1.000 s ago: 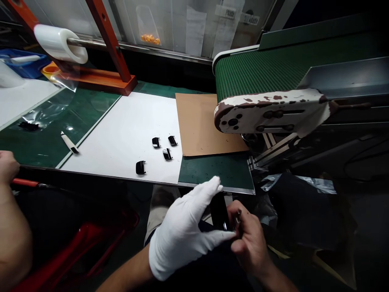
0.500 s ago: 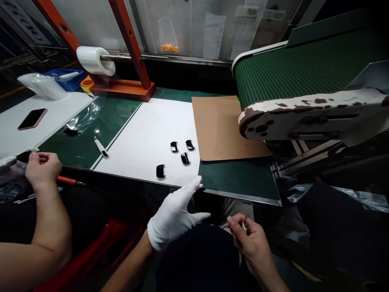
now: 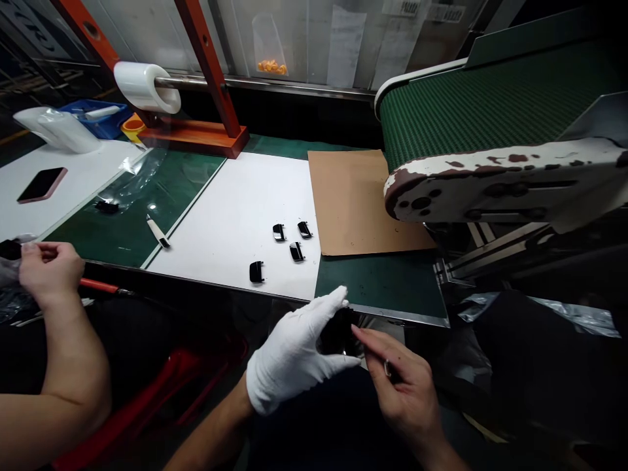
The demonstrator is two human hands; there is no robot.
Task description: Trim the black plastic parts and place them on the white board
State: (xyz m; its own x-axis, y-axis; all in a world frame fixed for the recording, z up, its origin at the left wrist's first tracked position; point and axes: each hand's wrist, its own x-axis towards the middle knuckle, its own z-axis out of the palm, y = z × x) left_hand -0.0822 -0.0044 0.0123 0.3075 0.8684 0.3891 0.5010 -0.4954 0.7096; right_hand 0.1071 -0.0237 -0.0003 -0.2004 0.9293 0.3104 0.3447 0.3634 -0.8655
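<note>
My left hand (image 3: 294, 356), in a white glove, pinches a small glossy black part (image 3: 336, 333) between thumb and fingers, just below the table's front edge. My bare right hand (image 3: 400, 386) touches that part with its fingertips and keeps a small metal tool (image 3: 387, 368) tucked in its fingers. Several similar black parts (image 3: 289, 243) lie on the white sheet (image 3: 235, 216) on the table ahead.
A brown cardboard sheet (image 3: 353, 203) lies beside a green conveyor belt (image 3: 471, 111) at the right. A film roll (image 3: 144, 85) on an orange stand, a small knife (image 3: 157, 231) and a phone (image 3: 42, 184) are at the left. Another person's hand (image 3: 49, 271) works at the far left.
My gloved left hand, open half a second ago, has closed on the black part again, and my right hand has come in against it. The view has shifted slightly.
</note>
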